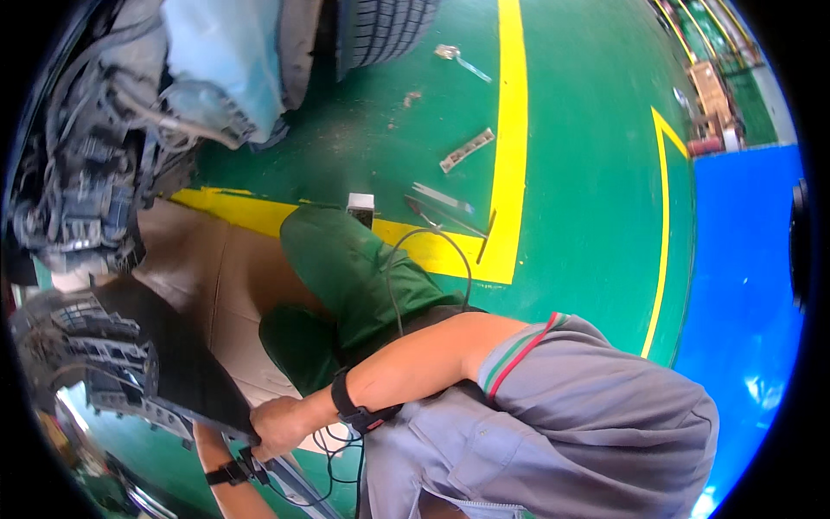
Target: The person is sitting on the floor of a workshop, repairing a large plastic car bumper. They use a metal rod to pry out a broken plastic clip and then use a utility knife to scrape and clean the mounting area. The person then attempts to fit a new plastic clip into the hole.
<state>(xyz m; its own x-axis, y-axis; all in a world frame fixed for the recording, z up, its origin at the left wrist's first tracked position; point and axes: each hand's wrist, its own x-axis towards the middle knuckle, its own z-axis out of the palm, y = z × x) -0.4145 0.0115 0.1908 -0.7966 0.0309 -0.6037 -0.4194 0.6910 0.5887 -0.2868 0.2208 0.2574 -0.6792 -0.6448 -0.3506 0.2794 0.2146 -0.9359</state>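
A large black plastic car panel [186,363], with a ribbed, bracketed side, lies tilted at the lower left. My right hand [278,426] is closed around its near edge, and a dark strap with a small device circles that wrist. From the lower edge comes my left hand [206,439], which passes under the panel; its fingers are hidden there. A black strap shows on the left wrist too. Thin black cables [333,458] hang beside my right wrist.
An exposed car front with hoses and wiring [95,173] fills the upper left, near a tyre [385,35]. Cardboard [229,277] lies by my knees. Hand tools [445,197], a power strip [467,150] and a small box [360,208] lie on the green floor. A blue surface [743,259] stands right.
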